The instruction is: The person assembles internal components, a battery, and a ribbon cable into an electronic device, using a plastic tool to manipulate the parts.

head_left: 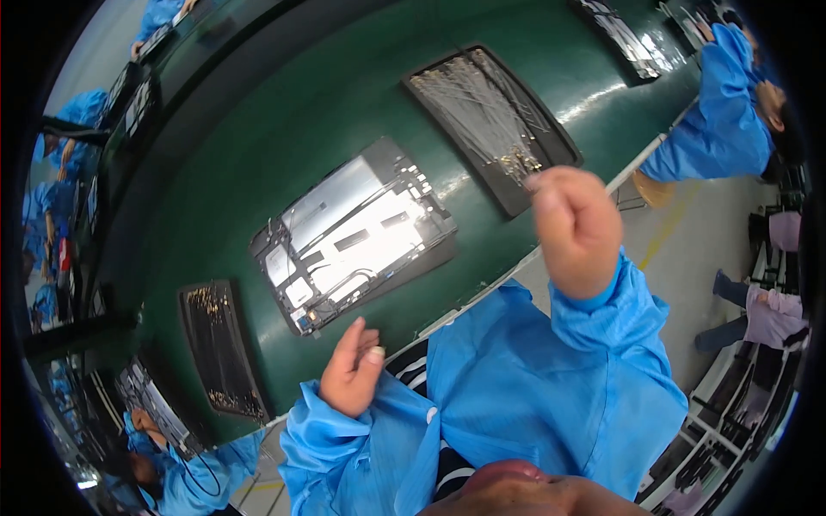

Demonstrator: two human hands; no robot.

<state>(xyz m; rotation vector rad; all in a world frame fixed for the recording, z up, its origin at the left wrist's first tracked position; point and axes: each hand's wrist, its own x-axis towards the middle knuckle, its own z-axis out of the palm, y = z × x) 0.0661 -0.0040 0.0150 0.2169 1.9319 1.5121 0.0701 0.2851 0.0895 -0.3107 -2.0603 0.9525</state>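
Note:
An opened tablet-like device with silver panels and thin internal wiring lies tilted on the green table, on a dark flat pad. My left hand is off its near corner, thumb apart from the outstretched fingers, with nothing held. To the right rests a black tray heaped with thin grey cables that have gold-coloured ends. At that tray's near end my right hand is closed, its thumb and index finger pinched by the cable ends. Whatever is between those fingertips is too blurred to make out.
At the left stands another black tray of dark cables with gold-coloured ends. A further device sits at the far right. Co-workers in blue are at the right and lower left. A dark raised rail runs behind the table.

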